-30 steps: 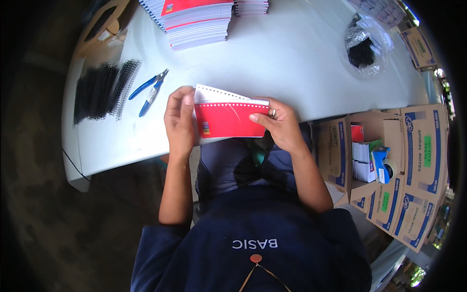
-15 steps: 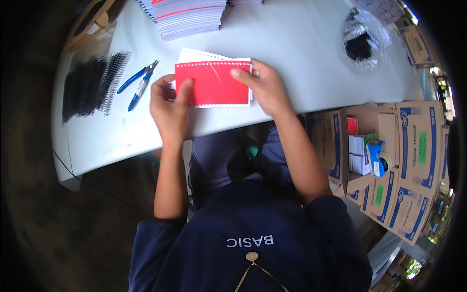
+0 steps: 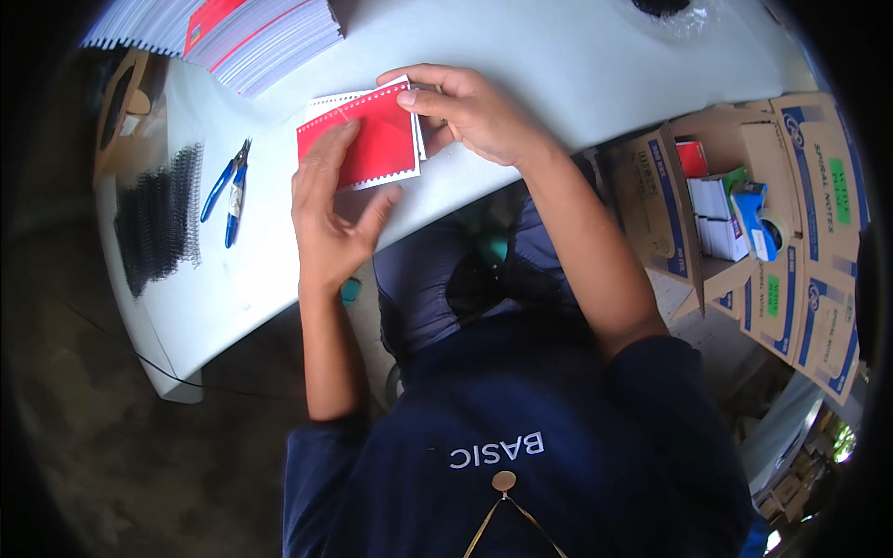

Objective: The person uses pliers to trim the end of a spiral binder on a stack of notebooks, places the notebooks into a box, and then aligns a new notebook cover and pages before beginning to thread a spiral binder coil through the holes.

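A small unbound notebook with a red cover (image 3: 379,139) and punched holes along its long edges lies tilted over the table. White punched sheets (image 3: 327,105) stick out behind its upper left edge. My right hand (image 3: 479,116) grips its upper right corner, thumb on the cover and other fingers partly hidden behind. Over the left part of the cover lies my left hand (image 3: 326,214), fingers stretched out and thumb spread apart near the lower edge. Left of it are pliers (image 3: 233,205) with blue handles, one wrapped in white, and a pile of black spiral coils (image 3: 158,223).
A tall stack of notebooks (image 3: 279,46) stands at the table's far left. Clear plastic wrap (image 3: 684,19) with something black is at the far edge. Right of the table, an open cardboard box (image 3: 651,200) holds notebooks and a blue tape dispenser (image 3: 755,223), beside more boxes (image 3: 823,172).
The view has turned and shifted. My left hand has gone from pinching the notebook's left edge to lying spread over its cover. The right hand keeps its corner; the notebook is more tilted.
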`<state>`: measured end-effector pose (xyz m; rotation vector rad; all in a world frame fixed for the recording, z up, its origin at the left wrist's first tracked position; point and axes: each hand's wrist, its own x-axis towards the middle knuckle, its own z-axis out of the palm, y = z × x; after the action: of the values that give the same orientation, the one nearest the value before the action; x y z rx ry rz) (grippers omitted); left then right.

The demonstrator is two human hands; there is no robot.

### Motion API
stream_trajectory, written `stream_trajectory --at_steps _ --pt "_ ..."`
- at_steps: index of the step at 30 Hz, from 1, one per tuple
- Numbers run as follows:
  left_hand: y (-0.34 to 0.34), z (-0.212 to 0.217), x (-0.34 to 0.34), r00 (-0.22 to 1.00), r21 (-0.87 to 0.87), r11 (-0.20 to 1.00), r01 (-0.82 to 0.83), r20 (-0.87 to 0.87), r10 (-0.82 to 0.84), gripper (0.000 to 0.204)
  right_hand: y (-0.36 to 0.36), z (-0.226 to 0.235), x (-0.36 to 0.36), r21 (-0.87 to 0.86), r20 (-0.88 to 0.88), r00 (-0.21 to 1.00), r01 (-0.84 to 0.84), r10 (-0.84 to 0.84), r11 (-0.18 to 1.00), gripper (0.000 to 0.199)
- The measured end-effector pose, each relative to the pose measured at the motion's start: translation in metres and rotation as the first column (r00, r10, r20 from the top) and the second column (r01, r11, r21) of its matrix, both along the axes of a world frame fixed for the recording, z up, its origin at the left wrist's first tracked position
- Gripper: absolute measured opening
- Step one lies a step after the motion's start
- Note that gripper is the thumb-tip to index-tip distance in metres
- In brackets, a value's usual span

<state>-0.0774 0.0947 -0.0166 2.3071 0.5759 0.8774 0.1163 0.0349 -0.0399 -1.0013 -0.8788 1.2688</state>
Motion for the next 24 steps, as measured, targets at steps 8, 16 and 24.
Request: stream_trajectory --at_steps 8,16,24 --pt "0.005 -0.017 -0.009 0.988 -0.465 0.878 -0.116 0.032 0.148 0.035 -0.005 0.001 -0.002 0.039 0.005 0.999 0.031 -0.032 0.999 0.045" --pt "0.006 -0.019 0.000 0.959 -0.508 0.854 -0.112 0.169 0.226 0.035 -0.007 -0.005 -0.002 0.099 0.077 0.995 0.063 -0.071 0.993 0.047" --pt "0.002 -0.009 0.000 0.991 0.005 0.998 0.069 -0.117 -0.068 0.041 -0.011 0.009 -0.004 0.023 0.089 0.993 0.071 -0.073 0.997 0.047"
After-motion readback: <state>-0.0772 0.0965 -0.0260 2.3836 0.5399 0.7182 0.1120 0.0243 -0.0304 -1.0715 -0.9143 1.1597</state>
